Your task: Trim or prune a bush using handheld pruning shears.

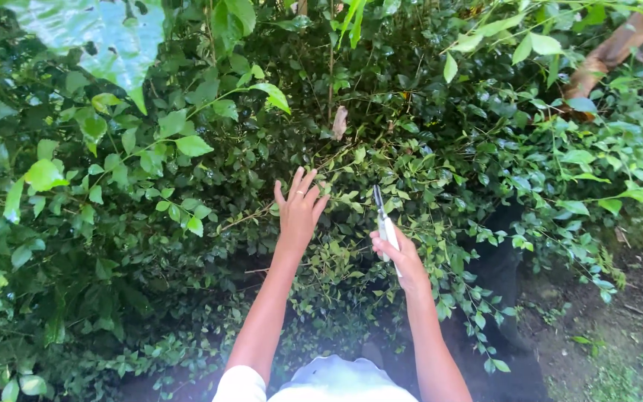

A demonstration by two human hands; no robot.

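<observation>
My left hand [299,209] reaches up into a dense green bush [187,171], fingers spread, touching thin leafy twigs [351,167]; a ring shows on one finger. My right hand [398,253] grips white-handled pruning shears [382,219], whose dark blades point up toward the same twigs, just right of my left hand. Whether the blades are apart is too small to tell.
The bush fills the view from left to upper right. A dry brown leaf [339,122] hangs above the hands. A brown curled leaf or husk [608,56] sits at the top right. Bare dark soil [619,327] with small weeds lies at the lower right.
</observation>
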